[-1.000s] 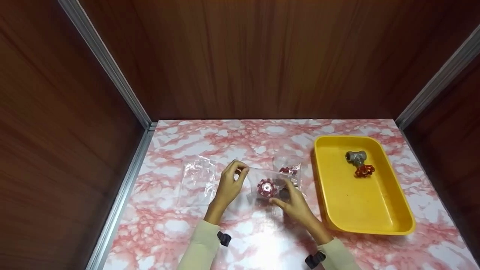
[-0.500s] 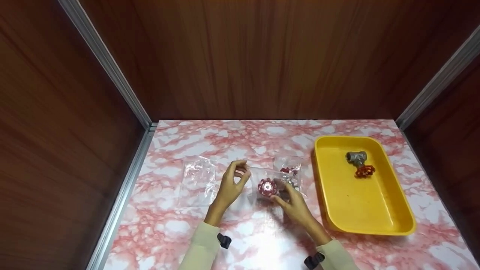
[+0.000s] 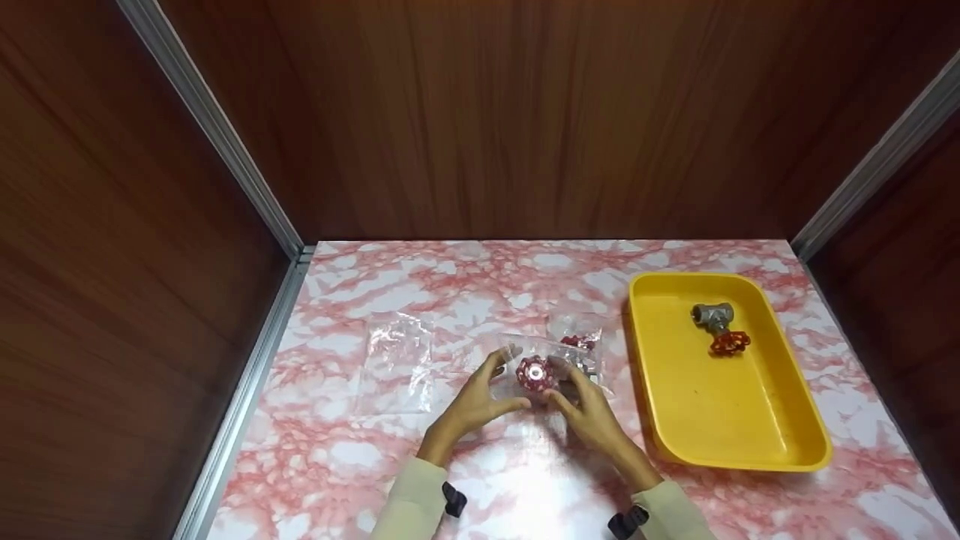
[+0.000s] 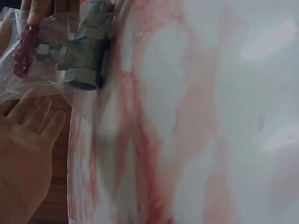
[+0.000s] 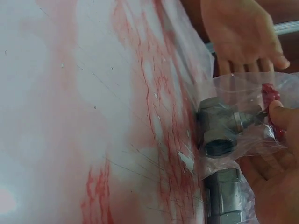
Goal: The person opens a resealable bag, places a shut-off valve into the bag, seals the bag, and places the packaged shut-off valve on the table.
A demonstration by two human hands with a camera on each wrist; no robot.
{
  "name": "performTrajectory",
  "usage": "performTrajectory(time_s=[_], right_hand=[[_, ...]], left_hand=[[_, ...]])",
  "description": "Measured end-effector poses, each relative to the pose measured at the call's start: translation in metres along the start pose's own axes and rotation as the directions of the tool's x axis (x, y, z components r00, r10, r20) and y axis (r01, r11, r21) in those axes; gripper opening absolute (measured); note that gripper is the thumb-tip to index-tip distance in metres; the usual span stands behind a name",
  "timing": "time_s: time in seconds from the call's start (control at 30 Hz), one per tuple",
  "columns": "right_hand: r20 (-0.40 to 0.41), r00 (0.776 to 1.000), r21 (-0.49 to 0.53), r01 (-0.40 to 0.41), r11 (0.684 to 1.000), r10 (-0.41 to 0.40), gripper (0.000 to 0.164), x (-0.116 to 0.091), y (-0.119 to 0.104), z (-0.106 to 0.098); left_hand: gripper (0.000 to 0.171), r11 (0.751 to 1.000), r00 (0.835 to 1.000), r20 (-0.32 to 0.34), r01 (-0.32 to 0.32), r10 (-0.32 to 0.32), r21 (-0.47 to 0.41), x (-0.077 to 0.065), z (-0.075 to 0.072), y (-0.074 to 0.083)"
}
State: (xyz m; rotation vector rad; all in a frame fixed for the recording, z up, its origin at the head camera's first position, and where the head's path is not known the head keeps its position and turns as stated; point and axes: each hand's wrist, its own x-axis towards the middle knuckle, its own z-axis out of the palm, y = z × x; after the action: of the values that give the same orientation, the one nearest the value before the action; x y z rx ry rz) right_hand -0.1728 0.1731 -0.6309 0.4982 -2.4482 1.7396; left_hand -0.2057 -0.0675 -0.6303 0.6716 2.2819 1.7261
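A grey metal valve with a red round handwheel stands inside a clear plastic bag, close over the table. My right hand grips the handwheel through the plastic, its thumb on the wheel's rim in the right wrist view. My left hand is beside the bag's left part, thumb and fingers spread apart; in the left wrist view its palm faces the bag with the fingers extended. Just behind the right hand lies a second bagged valve, its red handwheel visible in the head view.
A flat clear plastic bag lies on the left of the pink-marbled table. On the right stands a yellow tray holding an unbagged valve with a red handwheel. Brown panels enclose the table.
The left hand has let go of the bag's edge, come down and right, and spread its fingers beside the bag. The right hand keeps its grip almost in place.
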Motion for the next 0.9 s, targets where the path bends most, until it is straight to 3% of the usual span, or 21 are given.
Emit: performTrajectory(time_s=[0.17, 0.53, 0.9], right_hand=[[0.013, 1.0, 0.003, -0.008, 1.0, 0.008, 0.061, 0.0, 0.0, 0.0], [-0.005, 1.0, 0.009, -0.025, 1.0, 0.025, 0.079, -0.001, 0.002, 0.007], [-0.056, 0.994, 0.059, -0.088, 0.994, 0.091, 0.059, 0.0, 0.003, 0.011]], left_hand=[[0.081, 0.999, 0.999, -0.038, 0.014, -0.013, 0.038, -0.001, 0.005, -0.005], [0.058, 0.997, 0.991, -0.112, -0.075, 0.077, 0.021, 0.001, 0.011, -0.011], [0.053, 0.994, 0.987, -0.132, -0.102, 0.097, -0.033, 0.002, 0.018, -0.013]])
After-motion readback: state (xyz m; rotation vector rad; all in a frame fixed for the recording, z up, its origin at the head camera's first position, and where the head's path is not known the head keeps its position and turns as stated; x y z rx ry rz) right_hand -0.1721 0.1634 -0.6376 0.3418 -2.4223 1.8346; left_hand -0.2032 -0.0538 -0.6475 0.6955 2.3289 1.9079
